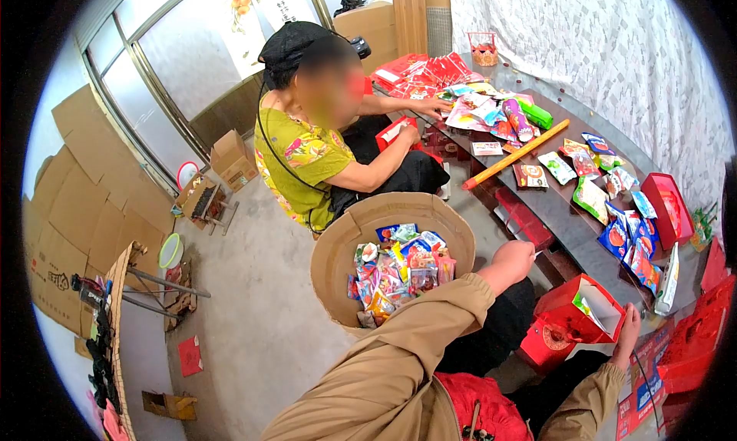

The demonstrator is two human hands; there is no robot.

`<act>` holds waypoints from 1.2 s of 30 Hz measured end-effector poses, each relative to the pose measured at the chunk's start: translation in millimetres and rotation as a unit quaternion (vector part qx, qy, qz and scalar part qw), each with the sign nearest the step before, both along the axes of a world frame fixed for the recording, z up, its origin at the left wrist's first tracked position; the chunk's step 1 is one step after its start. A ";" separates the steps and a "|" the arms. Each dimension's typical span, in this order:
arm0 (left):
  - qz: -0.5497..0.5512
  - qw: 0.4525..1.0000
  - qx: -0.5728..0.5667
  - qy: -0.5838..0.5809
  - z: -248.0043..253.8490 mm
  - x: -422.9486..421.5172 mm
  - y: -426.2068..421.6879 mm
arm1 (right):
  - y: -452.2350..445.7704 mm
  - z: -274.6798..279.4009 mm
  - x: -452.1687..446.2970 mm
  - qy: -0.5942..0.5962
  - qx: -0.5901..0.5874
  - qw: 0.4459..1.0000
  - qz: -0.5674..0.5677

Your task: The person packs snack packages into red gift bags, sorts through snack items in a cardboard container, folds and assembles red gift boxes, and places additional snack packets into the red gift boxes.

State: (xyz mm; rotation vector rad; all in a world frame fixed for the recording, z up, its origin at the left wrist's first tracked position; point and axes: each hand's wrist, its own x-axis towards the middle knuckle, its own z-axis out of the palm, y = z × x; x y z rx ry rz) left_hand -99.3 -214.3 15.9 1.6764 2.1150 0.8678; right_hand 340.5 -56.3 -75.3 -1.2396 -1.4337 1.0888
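My left hand point(513, 263) is closed, raised between the round cardboard tub and the table. A small whitish edge shows at its fingertips, too little to name. My right hand point(628, 335) grips the rim of an open red gift box point(564, 307), its thumb and fingers at the right edge. The box tilts over my lap, its white inside facing up, with a green-and-white snack packet point(589, 307) in it. Another red box point(543, 345) stands just below it. To the left, the cardboard tub point(326, 287) holds many small wrapped snacks point(399, 276).
A co-worker point(307, 157) sits across, one hand on packets, the other on a red box point(393, 132). The dark table point(537, 203) bears snack packets point(629, 234), an orange stick point(516, 155), flat red boxes point(430, 74) and an upright red box point(666, 209). Red bags point(698, 341) lie right.
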 end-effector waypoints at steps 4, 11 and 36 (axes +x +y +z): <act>-0.001 1.000 0.024 0.006 -1.7 -0.9 0.0 | -4.5 8.7 -2.2 -0.009 -0.007 1.000 0.011; -0.002 1.000 0.028 0.013 -1.8 -1.1 0.0 | -3.2 5.3 -1.9 0.005 -0.017 1.000 0.003; 0.018 0.999 0.030 0.005 -6.8 1.3 1.7 | -3.5 -2.8 16.1 0.237 -0.124 0.962 -0.054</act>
